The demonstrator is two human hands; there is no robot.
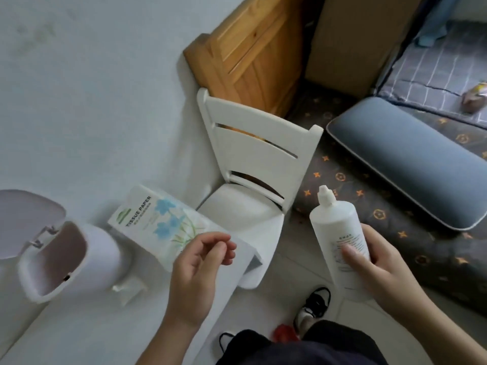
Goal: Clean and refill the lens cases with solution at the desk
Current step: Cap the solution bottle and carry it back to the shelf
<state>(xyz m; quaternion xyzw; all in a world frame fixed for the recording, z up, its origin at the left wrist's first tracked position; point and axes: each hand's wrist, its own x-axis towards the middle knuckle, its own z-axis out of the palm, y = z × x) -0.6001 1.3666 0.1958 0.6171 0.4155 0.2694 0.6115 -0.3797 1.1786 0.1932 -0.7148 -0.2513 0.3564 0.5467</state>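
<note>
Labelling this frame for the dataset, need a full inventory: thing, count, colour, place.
solution bottle: 1, white, capped, upright in right hand
tissue paper pack: 1, white with blue flowers, on desk by wall
bin: 1, white, lid open, desk left
desk: 1, white, lower left
chair: 1, white, beyond desk
pillow: 1, grey-blue, on bed right
shoe: 1, black and white, on floor
left hand: 1, fingers loosely curled, empty, over desk edge
right hand: 1, grips bottle
</note>
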